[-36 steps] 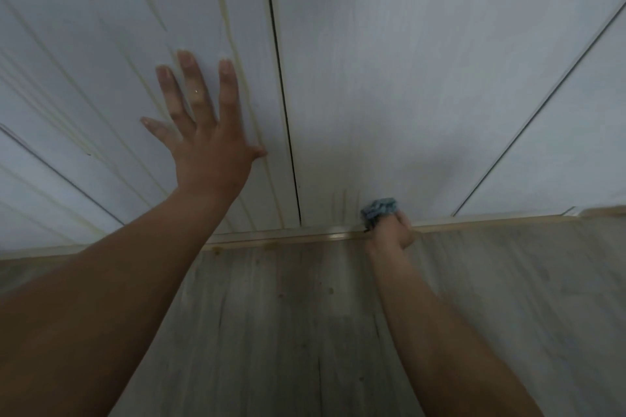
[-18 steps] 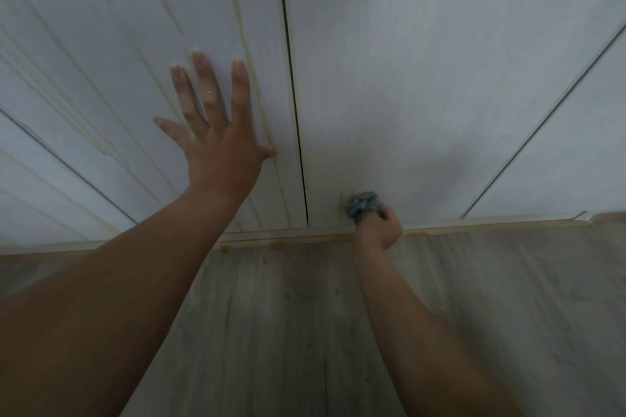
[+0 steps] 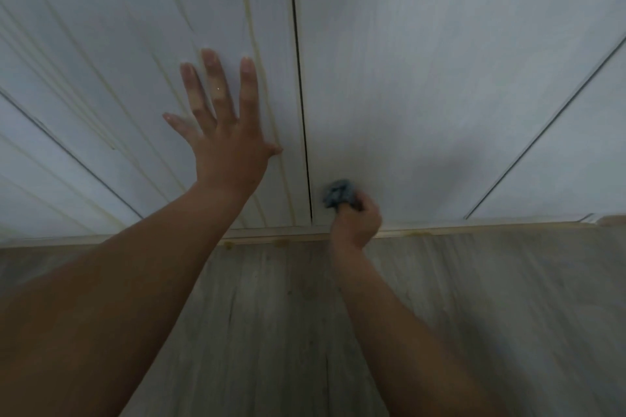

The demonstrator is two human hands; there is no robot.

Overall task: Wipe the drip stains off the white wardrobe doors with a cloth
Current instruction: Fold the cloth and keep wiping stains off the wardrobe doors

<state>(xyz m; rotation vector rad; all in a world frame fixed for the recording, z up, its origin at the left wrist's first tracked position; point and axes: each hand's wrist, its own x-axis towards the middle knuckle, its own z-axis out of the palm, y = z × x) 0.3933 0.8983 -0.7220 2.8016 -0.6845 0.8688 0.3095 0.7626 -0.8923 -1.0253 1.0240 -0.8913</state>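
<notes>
The cloth (image 3: 338, 195) is being gripped in a wad by the right hand (image 3: 355, 223), fingers curled round it, and pressed against the foot of the right door (image 3: 423, 61). Over the last second it is being carried leftward along the bottom edge, from further out on the panel to just beside the gap (image 3: 301, 112) between the doors. The left hand (image 3: 227, 145) is being kept flat on the left door (image 3: 118, 44), fingers spread and grasping nothing, as a brace. The right door's lower strip is judged nearly done. The long yellow stains (image 3: 250, 27) on the left door are being left untouched so far, as are the spots on the rail (image 3: 474, 230) below.
</notes>
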